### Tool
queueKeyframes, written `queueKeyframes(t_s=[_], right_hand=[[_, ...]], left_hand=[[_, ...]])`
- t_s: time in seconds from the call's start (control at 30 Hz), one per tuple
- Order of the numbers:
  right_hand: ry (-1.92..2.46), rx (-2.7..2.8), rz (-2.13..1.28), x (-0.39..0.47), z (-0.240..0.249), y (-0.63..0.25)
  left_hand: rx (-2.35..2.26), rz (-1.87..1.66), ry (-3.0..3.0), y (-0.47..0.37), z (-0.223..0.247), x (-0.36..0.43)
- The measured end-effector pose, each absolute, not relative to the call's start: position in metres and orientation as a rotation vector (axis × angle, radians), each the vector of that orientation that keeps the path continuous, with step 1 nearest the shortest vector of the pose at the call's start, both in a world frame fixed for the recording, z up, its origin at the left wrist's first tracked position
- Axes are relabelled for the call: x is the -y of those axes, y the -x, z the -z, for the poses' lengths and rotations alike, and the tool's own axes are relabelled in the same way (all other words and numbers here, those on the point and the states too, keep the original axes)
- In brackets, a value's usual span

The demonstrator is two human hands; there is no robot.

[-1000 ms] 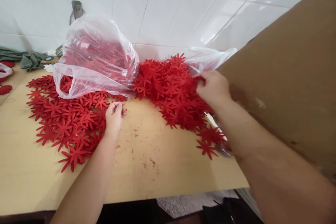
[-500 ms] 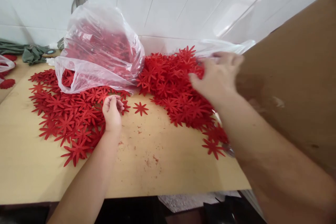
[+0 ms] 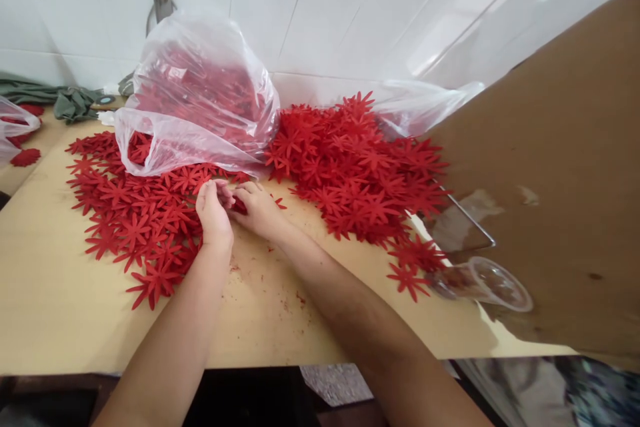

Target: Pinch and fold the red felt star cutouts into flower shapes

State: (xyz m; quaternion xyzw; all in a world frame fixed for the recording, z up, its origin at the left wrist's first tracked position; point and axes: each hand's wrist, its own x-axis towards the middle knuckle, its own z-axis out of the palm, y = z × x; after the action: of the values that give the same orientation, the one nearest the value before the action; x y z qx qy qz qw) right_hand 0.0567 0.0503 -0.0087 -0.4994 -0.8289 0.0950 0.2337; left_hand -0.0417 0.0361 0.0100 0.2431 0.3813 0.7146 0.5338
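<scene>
Curled fingers of the left hand (image 3: 214, 208) and right hand (image 3: 261, 211) sit close together between the left heap of red flower shapes (image 3: 133, 213) and the right heap (image 3: 350, 167), presumably keeping both reachable; I cannot tell whether either grips a piece. The plastic bag (image 3: 200, 97) rests on the left heap's far side, probably to leave the near worktop (image 3: 70, 327) for handling.

Soft, fairly bright light — streaky glare on the tiled wall (image 3: 340, 7), upper right — slight blur
</scene>
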Motion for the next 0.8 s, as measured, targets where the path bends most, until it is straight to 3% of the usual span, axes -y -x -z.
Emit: queueKeyframes(t_s=[0.17, 0.4, 0.8], right_hand=[[1.347, 1.995, -0.419, -0.041, 0.005, -0.074], [1.271, 1.284, -1.045, -0.033, -0.005, -0.084], [1.048, 1.155, -1.019, -0.016, -0.019, -0.075]], left_hand=[[-0.887, -1.701, -0.634, 0.039, -0.011, -0.033], [-0.983, -1.58, -0.665, 0.038, -0.008, -0.033], [-0.847, -1.365, -0.651, 0.027, -0.014, -0.026]])
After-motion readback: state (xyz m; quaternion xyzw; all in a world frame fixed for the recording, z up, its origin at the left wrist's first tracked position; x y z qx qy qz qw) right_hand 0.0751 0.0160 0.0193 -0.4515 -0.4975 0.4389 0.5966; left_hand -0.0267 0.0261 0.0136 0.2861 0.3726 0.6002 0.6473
